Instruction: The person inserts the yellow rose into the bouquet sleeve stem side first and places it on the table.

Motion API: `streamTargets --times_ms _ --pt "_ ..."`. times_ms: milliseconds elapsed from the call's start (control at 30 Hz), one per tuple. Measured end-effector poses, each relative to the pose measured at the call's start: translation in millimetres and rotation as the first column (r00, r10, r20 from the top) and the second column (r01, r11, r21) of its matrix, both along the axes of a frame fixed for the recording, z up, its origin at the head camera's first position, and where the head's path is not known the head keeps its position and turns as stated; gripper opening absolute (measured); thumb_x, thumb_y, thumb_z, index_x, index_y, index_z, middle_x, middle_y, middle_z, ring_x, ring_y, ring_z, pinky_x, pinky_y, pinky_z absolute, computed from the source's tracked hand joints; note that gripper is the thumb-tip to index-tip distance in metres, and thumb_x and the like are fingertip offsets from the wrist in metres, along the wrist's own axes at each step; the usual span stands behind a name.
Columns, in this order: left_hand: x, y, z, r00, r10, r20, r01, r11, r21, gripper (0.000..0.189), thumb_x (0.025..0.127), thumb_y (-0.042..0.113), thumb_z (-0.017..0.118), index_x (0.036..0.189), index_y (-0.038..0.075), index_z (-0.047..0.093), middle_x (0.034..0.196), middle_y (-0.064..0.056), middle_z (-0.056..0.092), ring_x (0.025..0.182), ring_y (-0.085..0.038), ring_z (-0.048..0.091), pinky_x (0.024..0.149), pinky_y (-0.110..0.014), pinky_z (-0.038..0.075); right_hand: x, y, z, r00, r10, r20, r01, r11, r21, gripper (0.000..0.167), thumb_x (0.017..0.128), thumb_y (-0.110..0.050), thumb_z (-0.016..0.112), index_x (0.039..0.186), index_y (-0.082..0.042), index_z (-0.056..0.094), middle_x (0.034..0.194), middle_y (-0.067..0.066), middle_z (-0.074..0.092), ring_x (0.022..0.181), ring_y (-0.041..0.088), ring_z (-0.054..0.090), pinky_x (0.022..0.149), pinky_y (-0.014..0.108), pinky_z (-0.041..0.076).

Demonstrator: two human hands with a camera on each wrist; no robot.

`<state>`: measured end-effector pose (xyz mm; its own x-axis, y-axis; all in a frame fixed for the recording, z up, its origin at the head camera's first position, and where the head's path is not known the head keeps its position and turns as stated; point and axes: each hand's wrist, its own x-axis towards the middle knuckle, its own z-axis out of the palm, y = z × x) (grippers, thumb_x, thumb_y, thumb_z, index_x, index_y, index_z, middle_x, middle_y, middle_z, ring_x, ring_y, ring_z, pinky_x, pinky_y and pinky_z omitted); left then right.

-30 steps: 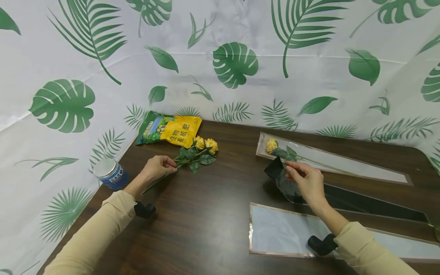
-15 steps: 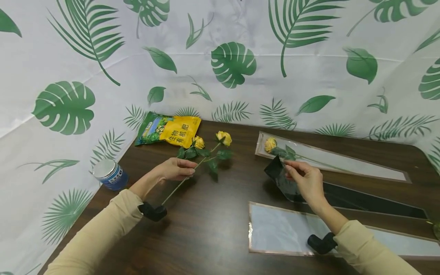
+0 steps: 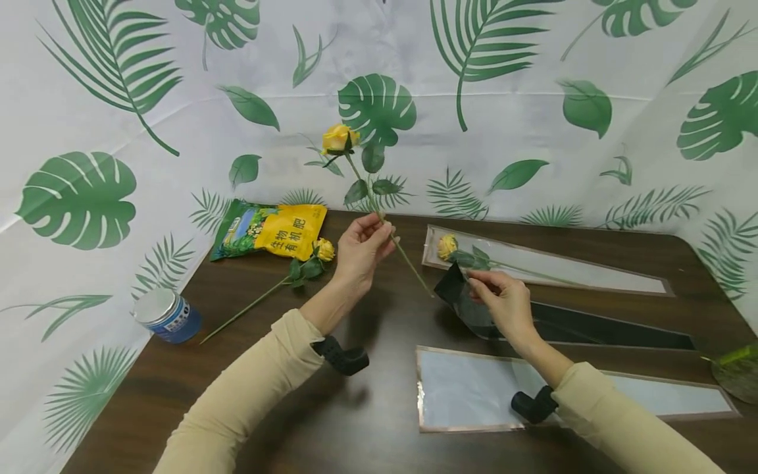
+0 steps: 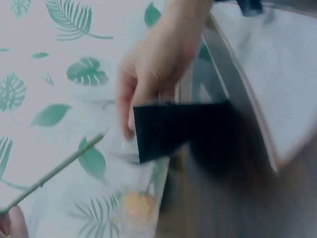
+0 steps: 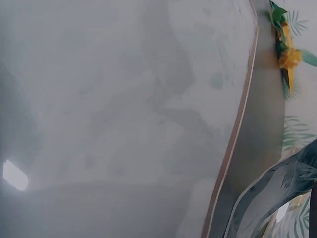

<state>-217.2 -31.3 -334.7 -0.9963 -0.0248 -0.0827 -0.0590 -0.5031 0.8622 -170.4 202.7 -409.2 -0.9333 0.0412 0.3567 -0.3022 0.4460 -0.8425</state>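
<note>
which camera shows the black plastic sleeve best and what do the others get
The head view: it shows the black plastic sleeve from its mouth, pinched by the right hand, to its narrow end. The left wrist view catches mainly the mouth, blurred; the right wrist view, just a curved part at lower right.

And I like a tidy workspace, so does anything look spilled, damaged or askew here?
Nothing looks spilled or damaged. Only the black sleeve looks askew: its mouth end bends up off the table, apparently because the right grip pinches its edge.
</note>
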Motion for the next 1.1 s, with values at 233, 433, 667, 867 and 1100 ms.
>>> streamTargets --times_ms 233,433,667,867,1100 --pt "3.3 29.5 -10.8 0.991 0.105 -0.086 -0.104 0.994 0.02 0.022 0.087 -0.009 0.059 0.093 0.01 0.05 0.085 0.0 0.051 0.074 -0.008 0.06 0.063 -0.017 0.053 6.9 -17.8 17.7 0.999 -0.003 -0.037 0.003 1.0 0.0 0.017 0.086 0.004 0.062 0.101 0.01 0.068 0.086 0.024 0.068 0.065 0.013 0.067 0.059 0.019 0.054" --pt "10.2 38.6 -31.5 0.984 0.126 -0.126 -0.135 0.988 -0.068 0.023 0.085 -0.009 0.06 0.093 0.009 0.048 0.085 0.001 0.051 0.071 -0.005 0.055 0.064 -0.015 0.052 13.5 -27.7 34.6 1.0 -0.006 -0.028 0.006 1.0 -0.011 0.016 0.086 0.007 0.061 0.1 0.013 0.067 0.087 0.026 0.067 0.066 0.024 0.068 0.06 0.027 0.056" --pt "20.4 49.3 -46.4 0.966 0.119 -0.23 -0.16 0.973 -0.169 0.018 0.085 -0.008 0.062 0.095 -0.002 0.048 0.088 -0.003 0.057 0.071 -0.004 0.055 0.066 -0.017 0.051 11.7 -32.1 37.7 0.999 -0.006 -0.052 0.006 1.0 -0.018 0.015 0.085 0.007 0.062 0.098 0.012 0.067 0.082 0.025 0.067 0.063 0.021 0.067 0.059 0.028 0.056" --pt "22.4 53.3 -50.7 0.941 0.11 -0.32 -0.196 0.948 -0.251 0.021 0.084 -0.006 0.065 0.095 -0.009 0.048 0.089 -0.016 0.061 0.071 -0.004 0.054 0.065 -0.015 0.049 13.1 -33.5 41.2 0.998 -0.034 -0.055 0.034 0.999 0.001 0.015 0.085 0.006 0.063 0.098 0.012 0.068 0.082 0.024 0.067 0.064 0.025 0.067 0.059 0.025 0.055" --pt "24.7 55.9 -57.9 0.933 0.095 -0.348 -0.211 0.925 -0.315 0.022 0.082 -0.005 0.066 0.094 -0.01 0.048 0.09 -0.026 0.06 0.07 -0.003 0.055 0.067 -0.015 0.048 10.0 -31.2 45.9 0.999 -0.02 -0.051 0.016 0.997 -0.075 0.016 0.086 0.008 0.062 0.1 0.014 0.066 0.083 0.026 0.063 0.063 0.0 0.062 0.061 0.016 0.053"
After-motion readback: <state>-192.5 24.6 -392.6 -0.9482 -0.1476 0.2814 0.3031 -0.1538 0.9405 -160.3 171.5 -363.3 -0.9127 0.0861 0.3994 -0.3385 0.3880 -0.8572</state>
